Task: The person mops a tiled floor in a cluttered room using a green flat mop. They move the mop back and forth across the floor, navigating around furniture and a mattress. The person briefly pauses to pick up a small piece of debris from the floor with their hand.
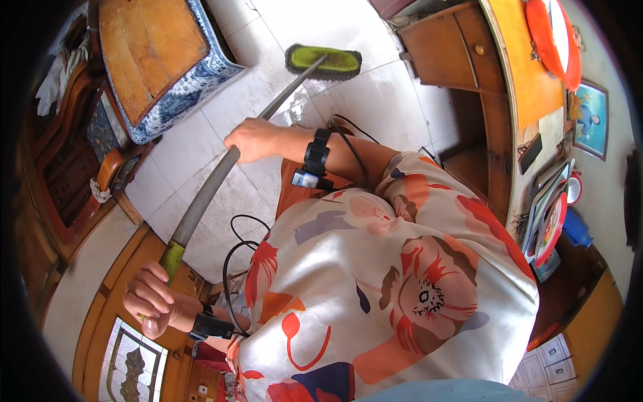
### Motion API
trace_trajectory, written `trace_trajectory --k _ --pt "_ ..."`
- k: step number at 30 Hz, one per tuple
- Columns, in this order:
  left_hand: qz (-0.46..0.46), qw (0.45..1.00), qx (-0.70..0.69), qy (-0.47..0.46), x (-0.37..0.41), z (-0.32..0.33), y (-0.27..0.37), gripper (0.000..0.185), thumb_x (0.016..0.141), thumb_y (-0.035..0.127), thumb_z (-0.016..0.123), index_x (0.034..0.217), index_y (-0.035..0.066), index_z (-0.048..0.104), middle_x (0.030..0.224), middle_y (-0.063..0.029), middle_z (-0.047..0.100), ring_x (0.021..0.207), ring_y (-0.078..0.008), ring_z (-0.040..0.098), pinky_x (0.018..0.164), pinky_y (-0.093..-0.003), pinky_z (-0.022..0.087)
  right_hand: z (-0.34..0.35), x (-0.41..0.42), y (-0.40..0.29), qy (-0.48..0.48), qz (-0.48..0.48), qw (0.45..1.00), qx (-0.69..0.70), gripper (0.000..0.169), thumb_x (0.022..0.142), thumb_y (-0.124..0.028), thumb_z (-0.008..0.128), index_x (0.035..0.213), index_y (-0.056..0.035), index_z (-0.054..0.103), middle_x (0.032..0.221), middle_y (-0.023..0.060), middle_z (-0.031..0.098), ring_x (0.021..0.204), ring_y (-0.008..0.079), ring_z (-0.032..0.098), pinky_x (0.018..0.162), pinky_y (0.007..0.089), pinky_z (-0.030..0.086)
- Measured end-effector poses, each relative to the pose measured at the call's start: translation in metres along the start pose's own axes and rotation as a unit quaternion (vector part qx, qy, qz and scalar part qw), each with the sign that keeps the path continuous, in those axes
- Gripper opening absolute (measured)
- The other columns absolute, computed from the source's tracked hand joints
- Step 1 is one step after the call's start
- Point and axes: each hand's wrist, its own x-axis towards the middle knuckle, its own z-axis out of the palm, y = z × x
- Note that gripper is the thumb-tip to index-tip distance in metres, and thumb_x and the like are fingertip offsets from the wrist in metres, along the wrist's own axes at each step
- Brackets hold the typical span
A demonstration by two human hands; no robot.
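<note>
My right hand (253, 140) is closed around the grey pole (206, 193) of a floor mop, partway along it. The lower left of the view shows my left hand (150, 300), wrapped around the green grip at the pole's top end. From there the pole slants away to the mop head (324, 63), green with a dark fringed edge, which rests on the tiled floor (251, 105). Wet, shiny patches show on the tiles beside the head. Both my wrists wear black straps with small devices, and black cables hang near my arms.
A wooden table (153, 55) with a blue and white patterned cover stands at upper left, near a carved wooden chair (70, 176). On the right is a wooden desk (442, 47) with a red basin (537, 30) and stacked trays (550, 226). A door (95, 296) is at lower left.
</note>
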Motion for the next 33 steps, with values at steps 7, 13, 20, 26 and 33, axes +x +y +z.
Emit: trace_trajectory --k 7,13,20,26,33 --pt "-0.033 0.999 -0.009 -0.028 0.025 0.073 -0.063 0.027 0.074 0.026 0.055 0.057 0.016 0.038 0.048 0.0048 0.045 0.047 -0.0097 0.043 0.061 -0.0307 0.031 -0.025 -0.052 0.073 0.158 0.033 0.986 -0.03 0.014 0.063 -0.025 0.06 0.072 -0.0143 0.062 0.072 0.0098 0.062 0.076 0.0303 0.059 0.071 0.0409 0.046" --pt "-0.051 0.996 -0.017 -0.071 0.045 0.119 -0.085 0.024 0.074 0.024 0.053 0.056 0.013 0.041 0.05 0.0021 0.048 0.046 -0.0132 0.047 0.061 -0.0333 0.036 -0.047 -0.098 0.104 0.253 0.052 0.965 -0.048 0.007 0.064 -0.017 0.06 0.064 -0.0112 0.057 0.067 0.0096 0.059 0.071 0.0309 0.056 0.068 0.0396 0.044" --pt "-0.051 0.991 -0.048 -0.114 0.034 0.141 -0.089 0.025 0.074 0.024 0.052 0.055 0.011 0.043 0.047 0.0005 0.047 0.042 -0.0157 0.048 0.054 -0.0334 0.038 -0.029 -0.139 0.11 0.286 0.084 0.953 -0.043 0.009 0.061 -0.013 0.061 0.069 -0.0106 0.058 0.071 0.0075 0.06 0.079 0.0272 0.055 0.077 0.0372 0.041" --pt "-0.052 0.993 -0.058 -0.084 -0.025 0.118 -0.081 0.027 0.076 0.023 0.049 0.053 0.01 0.041 0.046 0.0001 0.045 0.041 -0.0159 0.046 0.053 -0.0341 0.038 0.027 -0.156 0.09 0.321 0.04 0.945 -0.05 0.008 0.063 -0.011 0.062 0.064 -0.0094 0.055 0.065 0.0082 0.058 0.071 0.0296 0.055 0.069 0.0396 0.042" --pt "-0.04 0.999 -0.036 -0.004 -0.126 0.052 -0.042 0.028 0.076 0.024 0.049 0.053 0.01 0.041 0.046 -0.0003 0.044 0.042 -0.0163 0.045 0.055 -0.0346 0.037 0.12 -0.128 0.039 0.209 0.029 0.975 -0.073 0.008 0.06 -0.015 0.062 0.065 -0.011 0.057 0.066 0.0074 0.059 0.071 0.028 0.057 0.068 0.0386 0.042"
